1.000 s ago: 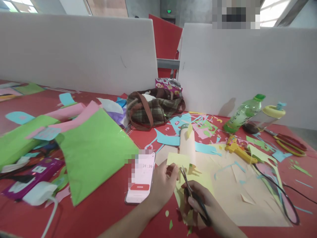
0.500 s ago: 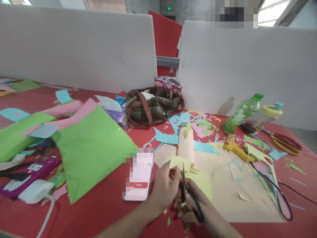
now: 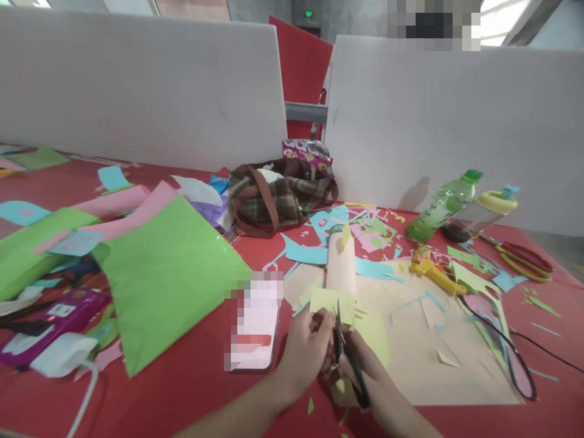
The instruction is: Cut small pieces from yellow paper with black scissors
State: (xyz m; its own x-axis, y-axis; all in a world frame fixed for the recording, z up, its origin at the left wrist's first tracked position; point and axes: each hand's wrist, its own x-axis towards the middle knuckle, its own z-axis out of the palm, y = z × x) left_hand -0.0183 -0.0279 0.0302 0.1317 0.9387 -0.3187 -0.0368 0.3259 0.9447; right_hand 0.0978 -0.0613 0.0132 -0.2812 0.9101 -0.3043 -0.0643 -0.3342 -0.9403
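Note:
My left hand pinches a small piece of pale yellow paper by its lower edge. Black-handled scissors are in my right hand, their blades pointing up and away against the paper. Both hands nearly touch each other, and parts of the right fingers are hidden. Just beyond them a pale peach paper tube with a yellow tab lies on a large peach sheet. A phone rests left of my left hand.
A yellow glue gun with a black cord lies at right, near a green bottle, a clear cup and red-yellow scissors. A plaid bag sits at the back. Green paper and a purple device are left.
The yellow paper piece has turned and now spreads flatter above my fingers. The scissors have shifted slightly in my right hand. The surroundings keep their places, with the view moved slightly.

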